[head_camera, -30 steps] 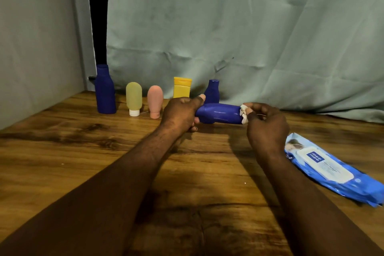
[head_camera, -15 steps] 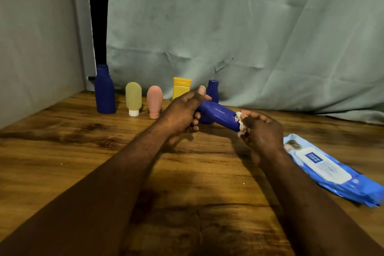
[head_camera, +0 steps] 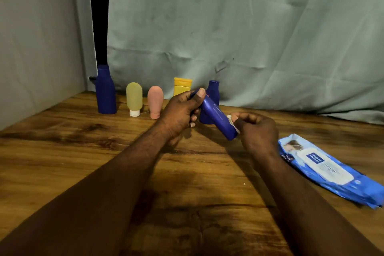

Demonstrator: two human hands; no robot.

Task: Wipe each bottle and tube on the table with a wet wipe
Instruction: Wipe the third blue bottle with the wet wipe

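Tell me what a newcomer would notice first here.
The hands at centre: the left hand grips a blue bottle tilted above the table, while the right hand presses a white wet wipe to its lower end. Behind, a row of containers runs along the curtain from a tall blue bottle rightward, and a blue wipes pack lies on the table at right.

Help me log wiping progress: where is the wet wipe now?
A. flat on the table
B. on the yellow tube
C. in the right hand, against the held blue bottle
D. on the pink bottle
C: the right hand pinches the white wet wipe against the lower end of the tilted blue bottle, which the left hand grips at its upper end.
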